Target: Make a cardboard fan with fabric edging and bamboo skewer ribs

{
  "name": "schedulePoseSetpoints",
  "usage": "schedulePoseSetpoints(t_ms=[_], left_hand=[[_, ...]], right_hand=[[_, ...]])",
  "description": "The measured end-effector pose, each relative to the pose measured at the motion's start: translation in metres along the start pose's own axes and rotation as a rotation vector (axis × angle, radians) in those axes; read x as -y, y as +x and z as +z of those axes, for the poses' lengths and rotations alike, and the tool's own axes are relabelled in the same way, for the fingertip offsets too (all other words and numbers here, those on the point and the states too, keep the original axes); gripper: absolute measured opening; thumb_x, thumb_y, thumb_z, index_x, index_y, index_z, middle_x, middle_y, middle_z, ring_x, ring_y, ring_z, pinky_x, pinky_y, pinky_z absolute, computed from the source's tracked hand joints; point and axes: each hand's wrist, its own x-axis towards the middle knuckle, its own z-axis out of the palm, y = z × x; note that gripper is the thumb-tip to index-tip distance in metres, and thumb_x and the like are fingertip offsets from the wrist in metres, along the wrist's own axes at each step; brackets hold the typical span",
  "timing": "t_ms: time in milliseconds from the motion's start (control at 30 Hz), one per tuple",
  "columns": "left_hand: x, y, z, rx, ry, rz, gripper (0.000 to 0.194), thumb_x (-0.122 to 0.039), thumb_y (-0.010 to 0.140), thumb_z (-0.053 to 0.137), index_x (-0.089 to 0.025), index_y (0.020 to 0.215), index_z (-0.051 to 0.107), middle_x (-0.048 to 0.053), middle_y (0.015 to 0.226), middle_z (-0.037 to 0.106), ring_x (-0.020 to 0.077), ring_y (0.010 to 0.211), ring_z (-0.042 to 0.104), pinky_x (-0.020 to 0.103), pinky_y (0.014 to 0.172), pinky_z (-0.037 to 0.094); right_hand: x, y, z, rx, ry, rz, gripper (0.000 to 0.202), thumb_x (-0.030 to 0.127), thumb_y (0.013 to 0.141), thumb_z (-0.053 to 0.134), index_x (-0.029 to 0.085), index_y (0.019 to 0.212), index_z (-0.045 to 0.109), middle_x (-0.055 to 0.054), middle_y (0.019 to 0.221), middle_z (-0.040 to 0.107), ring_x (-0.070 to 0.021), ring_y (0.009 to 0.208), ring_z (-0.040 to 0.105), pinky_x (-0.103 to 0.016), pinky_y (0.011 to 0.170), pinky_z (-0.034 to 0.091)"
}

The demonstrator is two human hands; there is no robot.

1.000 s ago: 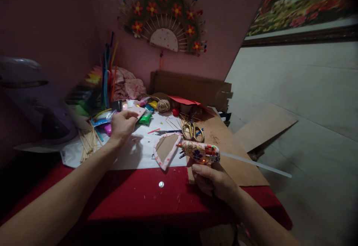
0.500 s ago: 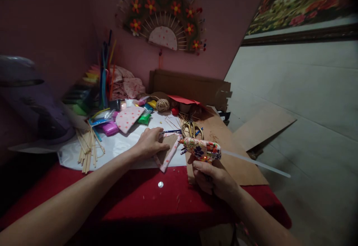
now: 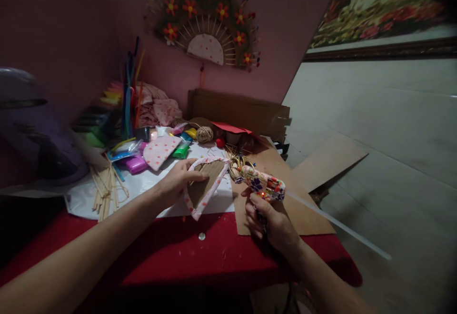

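Pinching a fabric-edged cardboard piece over the counter, the left hand seems to keep its bare side showing. The right hand grips a glue gun, apparently steadying its tip nearby.

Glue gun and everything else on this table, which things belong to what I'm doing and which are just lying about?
In hand or likely involved:
- glue gun, right hand
- fabric-edged cardboard, left hand
- probably the spotted piece, similar fabric

Seemingly just lying about:
- twine ball
- purple packet
- small round disc
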Motion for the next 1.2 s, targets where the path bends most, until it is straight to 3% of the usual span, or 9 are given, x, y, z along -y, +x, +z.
schedulePoseSetpoints(t_ms=[133, 333, 500, 700, 1200], left_hand=[[0.000, -0.005, 0.002, 0.020, 0.019, 0.043, 0.033, -0.018, 0.060, 0.068, -0.014, 0.092, 0.061, 0.002, 0.077, 0.065, 0.0144, 0.064, 0.059, 0.022, 0.054, 0.041], [0.003, -0.007, 0.005, 0.048, 0.045, 0.048, 0.031, -0.022, 0.063, 0.070, -0.015, 0.092, 0.063, 0.002, 0.079, 0.066, 0.0140, 0.065, 0.059, 0.023, 0.057, 0.043], [0.000, -0.011, 0.009, -0.009, 0.068, 0.061, 0.031, -0.022, 0.061, 0.070, -0.015, 0.090, 0.065, 0.004, 0.079, 0.067, 0.0146, 0.064, 0.059, 0.023, 0.057, 0.044], [0.001, -0.012, 0.014, -0.068, 0.140, 0.083, 0.036, -0.024, 0.059, 0.070, -0.015, 0.093, 0.066, 0.004, 0.079, 0.067, 0.0164, 0.065, 0.059, 0.025, 0.057, 0.045], [0.003, -0.014, 0.015, -0.058, 0.216, 0.142, 0.031, -0.023, 0.060, 0.067, -0.016, 0.090, 0.066, 0.003, 0.077, 0.067, 0.0161, 0.065, 0.058, 0.025, 0.057, 0.045]], right_hand=[[-0.004, 0.001, -0.002, -0.038, -0.089, -0.050, 0.029, 0.043, 0.084, 0.054, 0.016, 0.093, 0.055, 0.006, 0.056, 0.044, -0.0043, 0.036, 0.035, -0.017, 0.032, 0.031], [-0.005, 0.002, 0.002, -0.083, -0.220, -0.047, 0.032, 0.045, 0.084, 0.054, 0.013, 0.077, 0.056, 0.005, 0.050, 0.044, -0.0051, 0.034, 0.039, -0.019, 0.033, 0.030], [-0.005, 0.004, 0.001, -0.159, -0.222, -0.010, 0.035, 0.048, 0.081, 0.055, 0.013, 0.080, 0.058, 0.005, 0.049, 0.045, -0.0052, 0.033, 0.038, -0.019, 0.032, 0.033], [-0.003, 0.005, 0.003, -0.166, -0.188, 0.007, 0.037, 0.050, 0.078, 0.058, 0.013, 0.082, 0.057, 0.006, 0.050, 0.045, -0.0048, 0.033, 0.037, -0.018, 0.030, 0.033], [-0.002, 0.005, 0.004, -0.207, -0.205, -0.005, 0.036, 0.048, 0.079, 0.059, 0.013, 0.084, 0.058, 0.006, 0.049, 0.046, -0.0047, 0.033, 0.038, -0.017, 0.029, 0.033]])
